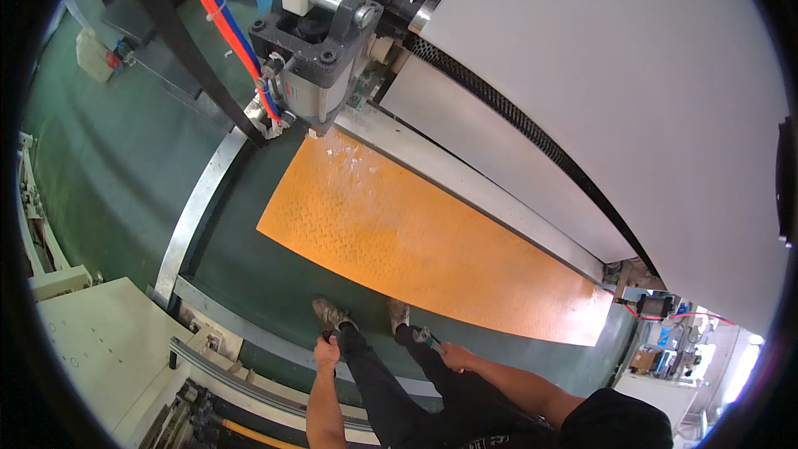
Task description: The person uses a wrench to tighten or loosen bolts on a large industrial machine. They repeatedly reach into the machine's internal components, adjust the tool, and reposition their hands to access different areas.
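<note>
My right hand (457, 357) is closed round the near end of a small grey-green hand tool (428, 339), whose exact kind is too small to make out. The tool points up and left, over my right leg. Beside my left leg hangs my left hand (327, 354), its fingers curled closed. A small dark tip shows just above those fingers, against my shoe, and what it belongs to is hidden. Neither hand touches the machinery. An orange textured floor mat (465, 258) lies beyond my feet, with clear scraps (353, 162) scattered at its far left end.
A large white roll (615, 91) fills the upper right, above a long metal beam (490, 187). A pneumatic cylinder (312, 87) with orange and blue hoses (218, 12) stands at the far end. Cream machinery (108, 349) sits at lower left, beside a metal floor rail (195, 208).
</note>
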